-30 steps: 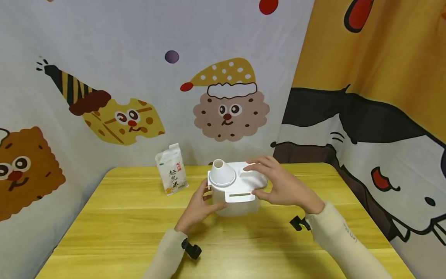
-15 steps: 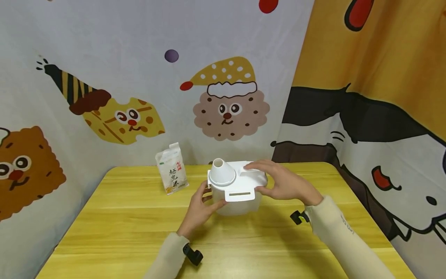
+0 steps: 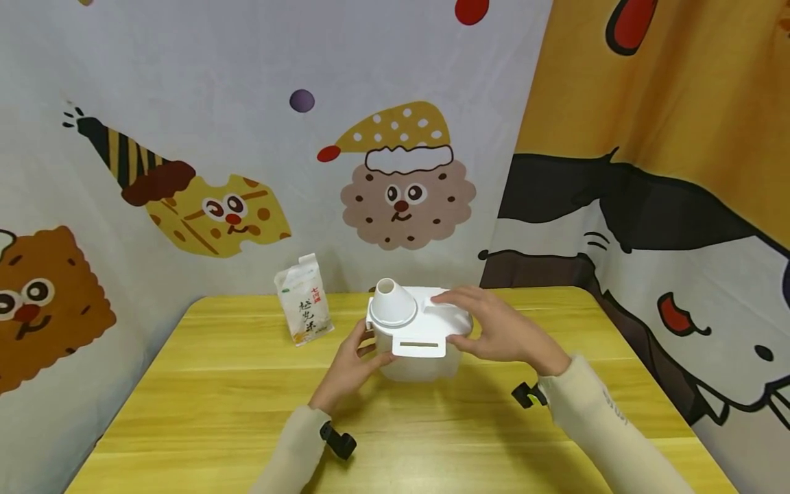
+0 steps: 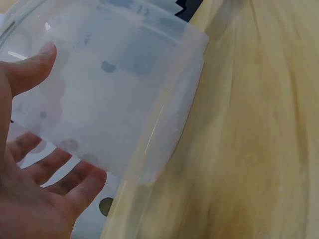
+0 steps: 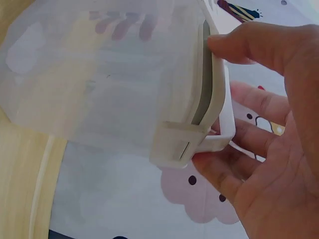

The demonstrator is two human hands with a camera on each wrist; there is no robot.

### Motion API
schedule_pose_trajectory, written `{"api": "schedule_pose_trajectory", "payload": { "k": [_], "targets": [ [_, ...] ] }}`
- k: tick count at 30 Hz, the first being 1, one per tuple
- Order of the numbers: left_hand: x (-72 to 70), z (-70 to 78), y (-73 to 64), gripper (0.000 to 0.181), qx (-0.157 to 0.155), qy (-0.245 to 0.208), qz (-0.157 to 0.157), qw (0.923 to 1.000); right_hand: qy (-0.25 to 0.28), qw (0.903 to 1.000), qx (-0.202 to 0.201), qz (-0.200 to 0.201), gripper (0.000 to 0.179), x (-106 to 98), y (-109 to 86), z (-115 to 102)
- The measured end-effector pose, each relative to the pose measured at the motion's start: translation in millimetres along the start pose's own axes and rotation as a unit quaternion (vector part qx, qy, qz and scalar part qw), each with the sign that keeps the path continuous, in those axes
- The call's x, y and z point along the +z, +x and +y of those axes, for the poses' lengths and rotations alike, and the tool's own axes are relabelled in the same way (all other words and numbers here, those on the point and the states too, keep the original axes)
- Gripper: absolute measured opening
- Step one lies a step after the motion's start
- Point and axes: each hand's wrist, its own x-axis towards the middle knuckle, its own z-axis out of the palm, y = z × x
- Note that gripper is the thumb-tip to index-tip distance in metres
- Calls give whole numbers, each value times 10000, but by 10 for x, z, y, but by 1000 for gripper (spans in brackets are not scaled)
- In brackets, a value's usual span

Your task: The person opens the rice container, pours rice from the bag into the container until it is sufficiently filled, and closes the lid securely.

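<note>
Grip clamps tub at its eight o'clock with left hand, lid at three with right hand; tub sits toward twelve on table, probably light, stiff, slick, best held by both sides.

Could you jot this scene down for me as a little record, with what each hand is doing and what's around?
Left hand: holds the left side of the clear container
Right hand: grips the right part of the white lid
Lid position: on the container; fully seated or not, cannot tell
White cone: on the lid's left part, narrow end up
Printed packet: on the table, left of the container
Backdrop: cartoon-printed cloth
</note>
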Motion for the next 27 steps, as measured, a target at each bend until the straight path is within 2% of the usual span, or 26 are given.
{"api": "schedule_pose_trajectory", "payload": {
  "k": [10, 20, 23, 27],
  "targets": [
    [-86, -30, 88, 84, 13, -224, -494, 9985, -471, 9982, 173, 318, 58, 53, -45, -177],
    [-148, -50, 160, 87, 78, -405, -1039, 9937, -738, 9941, 640, 480, 61, 92, -59, -350],
    [-150, -41, 157, 86, 178, -403, -1069, 9933, -660, 9944, 690, 457, 61, 83, -59, -362],
    [-137, -14, 127, 85, 339, -363, -962, 9941, -407, 9956, 779, 330, 62, 63, -63, -334]
  ]
}}
